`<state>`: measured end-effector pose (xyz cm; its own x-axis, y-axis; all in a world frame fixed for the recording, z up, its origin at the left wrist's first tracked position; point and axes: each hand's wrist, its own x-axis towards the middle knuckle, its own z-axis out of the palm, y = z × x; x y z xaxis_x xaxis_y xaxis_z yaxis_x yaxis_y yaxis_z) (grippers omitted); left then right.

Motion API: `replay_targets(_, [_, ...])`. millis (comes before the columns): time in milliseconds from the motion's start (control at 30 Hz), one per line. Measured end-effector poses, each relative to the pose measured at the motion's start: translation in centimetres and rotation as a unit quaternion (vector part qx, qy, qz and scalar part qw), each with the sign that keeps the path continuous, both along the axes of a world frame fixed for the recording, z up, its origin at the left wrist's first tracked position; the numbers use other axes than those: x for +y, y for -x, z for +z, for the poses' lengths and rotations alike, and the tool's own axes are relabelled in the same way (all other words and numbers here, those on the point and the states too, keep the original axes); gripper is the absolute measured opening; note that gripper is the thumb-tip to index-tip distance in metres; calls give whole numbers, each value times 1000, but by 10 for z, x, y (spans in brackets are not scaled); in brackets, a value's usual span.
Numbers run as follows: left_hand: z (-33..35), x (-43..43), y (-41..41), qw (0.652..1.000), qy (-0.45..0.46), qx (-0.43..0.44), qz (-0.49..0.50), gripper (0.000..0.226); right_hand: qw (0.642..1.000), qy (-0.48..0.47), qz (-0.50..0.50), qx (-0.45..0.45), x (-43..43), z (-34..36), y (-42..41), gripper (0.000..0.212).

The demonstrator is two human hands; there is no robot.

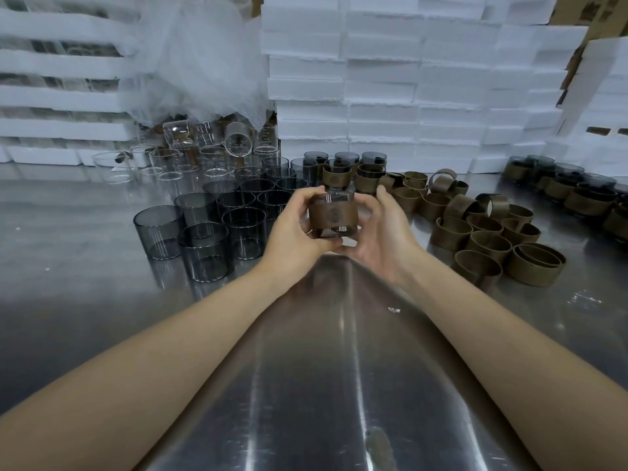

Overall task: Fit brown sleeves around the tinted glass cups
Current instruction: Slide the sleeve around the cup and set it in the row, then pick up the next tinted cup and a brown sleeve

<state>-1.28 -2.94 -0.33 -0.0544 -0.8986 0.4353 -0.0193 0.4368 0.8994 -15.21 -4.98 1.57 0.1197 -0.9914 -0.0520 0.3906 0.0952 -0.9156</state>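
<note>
Two hands meet at frame centre: your left hand (295,229) and right hand (385,229) both curl their fingers round one tinted glass cup (334,198), over the steel table (306,368). The cup is upright, long axis vertical in frame, rim up, thick base down. A brown sleeve (333,216) wraps its middle, logo facing you.

Left of centre: bare tinted cups (204,239), clustered.
Right of centre: loose sleeves (475,232), heaped.
Just behind your hands: sleeved cups (339,173); more at the right edge (560,186).
Upper left: clear glasses (204,154), some tipped.
Back: white foam blocks (407,79), stacked.
</note>
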Motion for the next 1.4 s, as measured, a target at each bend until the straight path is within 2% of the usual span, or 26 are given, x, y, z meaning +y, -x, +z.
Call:
replay_targets(167, [-2,0,0,999,-7,-18,-31,72,971,158,16,177,-1,-5,4,27])
replay_targets(300, [-4,-4,1,997,-49,-30,-46,81,953,174,-42,244,-1,-9,6,14])
replay_targets(400, [-4,-4,1,995,-73,-51,-38,79,915,202,-128,326,-6,-11,11,17])
replay_targets(467, [-3,-3,1,994,-81,-71,-30,73,890,220,-138,376,-9,-11,17,20])
replay_targets(567, [-1,-1,1,994,-78,-74,-3,62,855,235,-132,444,-11,-11,25,50])
replay_targets(600, [0,0,1,995,-77,-70,10,59,848,238,-160,446,-12,-10,26,53])
replay_targets(700, [1,1,2,995,-77,-59,36,51,835,252,-252,419,-11,-7,23,41])
replay_targets(767, [1,0,2,994,-75,-64,44,47,849,255,-224,406,-8,-9,19,38])
replay_targets(833, [0,-2,2,994,-68,-72,47,44,855,258,-139,427,-6,-15,15,39])
replay_targets(967, [-3,-4,1,993,-55,-94,55,41,794,261,5,549,-12,-22,9,41])
replay_targets(1067, [-4,-6,-1,992,-52,-101,52,40,764,220,46,605,-17,-21,11,59])
replay_targets(1200, [-3,-2,1,984,-25,-155,79,42,728,246,44,638,-17,-24,11,43])
replay_targets(1233, [-3,-2,0,973,1,-208,100,40,728,252,41,636,-16,-24,11,39])
replay_targets(1267, [-3,-1,-1,947,40,-291,131,37,730,254,40,633,-15,-24,11,37])
replay_targets(1333, [-3,-2,-5,851,116,-469,206,35,730,258,42,632,-15,-25,11,37])
replay_targets(1400, [-2,-2,-7,767,124,-572,261,41,721,265,43,639,-14,-25,11,36])
